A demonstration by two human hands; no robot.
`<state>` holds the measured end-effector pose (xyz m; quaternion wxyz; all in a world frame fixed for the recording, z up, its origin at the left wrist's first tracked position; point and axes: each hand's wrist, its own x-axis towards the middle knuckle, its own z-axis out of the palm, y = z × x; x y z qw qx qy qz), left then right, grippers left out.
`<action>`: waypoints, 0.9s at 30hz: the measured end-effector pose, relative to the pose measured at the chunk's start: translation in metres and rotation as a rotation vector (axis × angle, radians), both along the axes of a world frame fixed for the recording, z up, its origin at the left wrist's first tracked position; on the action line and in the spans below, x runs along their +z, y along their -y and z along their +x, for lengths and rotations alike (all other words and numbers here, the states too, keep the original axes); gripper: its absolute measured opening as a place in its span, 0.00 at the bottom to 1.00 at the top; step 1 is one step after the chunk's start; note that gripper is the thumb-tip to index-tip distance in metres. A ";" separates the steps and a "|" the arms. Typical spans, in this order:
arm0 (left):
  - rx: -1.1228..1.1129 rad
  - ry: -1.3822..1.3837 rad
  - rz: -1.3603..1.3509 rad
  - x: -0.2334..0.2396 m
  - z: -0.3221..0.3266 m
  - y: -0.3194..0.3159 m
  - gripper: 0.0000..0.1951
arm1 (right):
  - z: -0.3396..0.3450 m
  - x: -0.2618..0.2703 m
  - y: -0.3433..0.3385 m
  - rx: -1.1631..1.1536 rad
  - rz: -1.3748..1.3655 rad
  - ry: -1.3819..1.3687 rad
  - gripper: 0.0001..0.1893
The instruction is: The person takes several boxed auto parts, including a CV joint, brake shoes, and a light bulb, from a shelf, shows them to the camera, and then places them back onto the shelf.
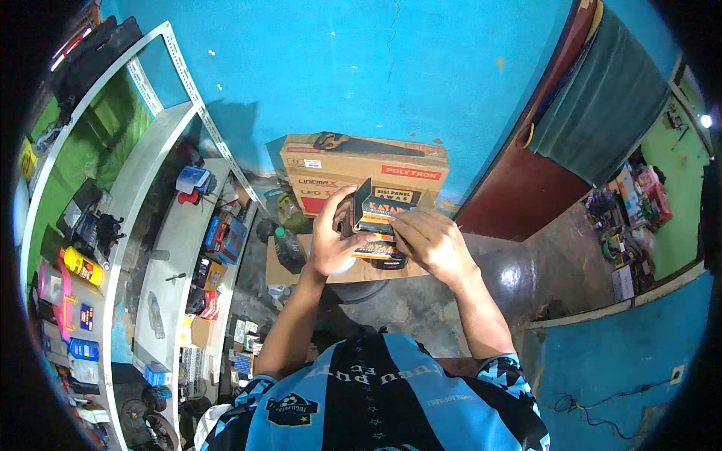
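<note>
Up in front of me is a small black-and-orange cardboard box (pixel 377 217) with printed writing, its end flaps standing up. My left hand (pixel 331 237) holds it from the left side, with the thumb across its lower front. My right hand (pixel 433 243) grips its right side, the fingertips at the edge by the flaps. What the box contains cannot be seen. Just below it shows part of a black container (pixel 389 263) with a maker's name, Honda, partly covered by the box and my hands. Beneath lies a flat cardboard sheet (pixel 282 269).
A dark bottle (pixel 289 251) with a green cap stands on the sheet's left. Behind, a large Polytron television carton (pixel 361 163) leans by the blue wall, a handsaw (pixel 372 145) on top. White metal shelving (pixel 152 237) with goods is at left; a red-brown door (pixel 507 197) at right.
</note>
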<state>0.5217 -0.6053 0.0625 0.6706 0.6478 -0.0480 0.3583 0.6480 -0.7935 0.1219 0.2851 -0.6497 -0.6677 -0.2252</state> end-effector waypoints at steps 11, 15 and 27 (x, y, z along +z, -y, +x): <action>0.066 -0.061 0.101 0.001 0.001 -0.009 0.38 | -0.003 -0.017 -0.011 -0.062 0.184 -0.065 0.18; 0.226 -0.059 0.399 0.010 -0.001 -0.011 0.35 | -0.005 -0.022 -0.012 -0.085 0.194 -0.077 0.18; 0.131 -0.198 0.309 0.016 -0.001 -0.016 0.37 | -0.003 -0.033 -0.005 -0.158 0.161 -0.127 0.15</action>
